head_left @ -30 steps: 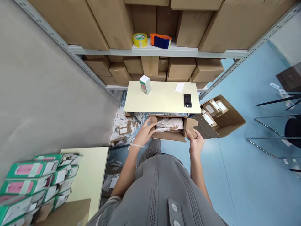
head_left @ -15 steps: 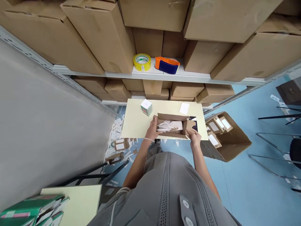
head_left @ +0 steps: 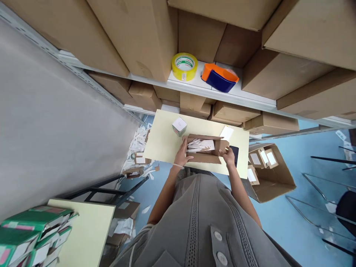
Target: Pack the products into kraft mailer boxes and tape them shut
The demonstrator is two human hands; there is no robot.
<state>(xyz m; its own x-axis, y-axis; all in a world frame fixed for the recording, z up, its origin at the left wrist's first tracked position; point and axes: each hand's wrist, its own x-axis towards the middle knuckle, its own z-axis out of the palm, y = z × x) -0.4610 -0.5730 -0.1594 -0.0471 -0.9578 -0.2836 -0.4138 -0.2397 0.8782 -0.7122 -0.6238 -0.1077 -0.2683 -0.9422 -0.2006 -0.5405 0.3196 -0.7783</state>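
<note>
An open brown cardboard box point(head_left: 205, 158) full of white paper slips rests on a small pale yellow table point(head_left: 164, 142). My left hand point(head_left: 183, 155) grips the box's left end, fingers curled over its edge. At the right end, my right hand point(head_left: 229, 155) holds the side flap. A small white and green carton point(head_left: 179, 126) stands just left of the box. A white card point(head_left: 226, 132) and a black phone point(head_left: 234, 155) lie at the box's right, the phone partly behind my right hand.
Metal shelving stacked with brown cartons rises behind the table, with a yellow tape roll point(head_left: 184, 66) and an orange and blue tape dispenser point(head_left: 220, 77) on it. An open carton point(head_left: 268, 172) sits on the blue floor at right. Green boxes point(head_left: 33, 231) pile on a second table at lower left. Paper scraps point(head_left: 139, 148) litter the floor.
The box was lifted from below the table's front edge and now rests on the tabletop, both hands still on its ends. The camera has tilted upward toward the shelves.
</note>
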